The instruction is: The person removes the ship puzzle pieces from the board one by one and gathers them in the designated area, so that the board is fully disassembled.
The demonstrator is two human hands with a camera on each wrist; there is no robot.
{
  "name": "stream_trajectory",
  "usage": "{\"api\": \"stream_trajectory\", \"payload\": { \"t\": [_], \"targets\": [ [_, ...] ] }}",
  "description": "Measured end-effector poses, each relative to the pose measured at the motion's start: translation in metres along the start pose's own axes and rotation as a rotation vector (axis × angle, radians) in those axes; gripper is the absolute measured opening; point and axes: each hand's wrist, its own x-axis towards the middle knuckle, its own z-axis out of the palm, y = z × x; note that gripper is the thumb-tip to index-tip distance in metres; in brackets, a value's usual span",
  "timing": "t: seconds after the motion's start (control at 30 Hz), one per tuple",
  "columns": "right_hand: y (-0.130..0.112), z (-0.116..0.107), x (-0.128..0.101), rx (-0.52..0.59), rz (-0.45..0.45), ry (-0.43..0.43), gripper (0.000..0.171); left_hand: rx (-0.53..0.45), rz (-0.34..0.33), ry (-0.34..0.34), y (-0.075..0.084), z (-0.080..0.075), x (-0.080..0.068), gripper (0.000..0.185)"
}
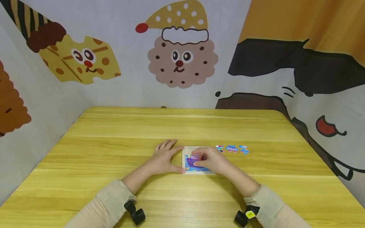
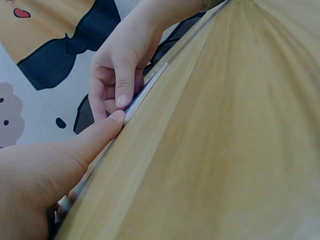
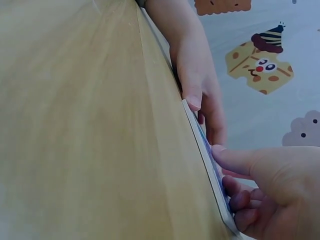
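Note:
A small square puzzle board (image 1: 184, 150) with a pale frame lies flat on the yellow wooden table (image 1: 182, 126). My left hand (image 1: 165, 156) rests on the table with straight fingers against the board's left side, its thumb (image 2: 107, 125) touching the near-left corner. My right hand (image 1: 209, 160) sits on top of the board, fingers curled, pinching a purple puzzle piece (image 1: 194, 157) over the blue picture. In the right wrist view my right hand's thumb (image 3: 235, 157) presses on the thin board (image 3: 205, 155), with my left hand (image 3: 197, 75) holding its far edge.
Three small loose puzzle pieces (image 1: 231, 148), blue with some red and white, lie in a row on the table just right of the board. Cartoon-printed cloth walls (image 1: 182, 53) close in the table at the back and both sides.

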Motion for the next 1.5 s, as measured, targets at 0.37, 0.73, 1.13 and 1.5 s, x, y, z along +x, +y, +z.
{"api": "stream_trajectory", "payload": {
  "t": [0.37,0.73,1.13,1.5],
  "targets": [
    [-0.007,0.004,0.002,-0.080,0.022,0.041,0.022,-0.010,0.001,-0.002,-0.001,0.001,0.000,0.097],
    [-0.016,0.007,0.004,-0.159,0.074,0.062,0.018,-0.018,0.002,0.008,-0.001,0.000,-0.001,0.097],
    [-0.016,0.010,0.001,-0.179,0.047,0.122,0.026,-0.011,-0.004,0.009,-0.002,0.000,-0.001,0.097],
    [-0.010,0.014,-0.004,-0.160,-0.037,0.218,0.026,-0.009,0.011,0.010,-0.001,0.000,-0.001,0.098]
  ]
}}
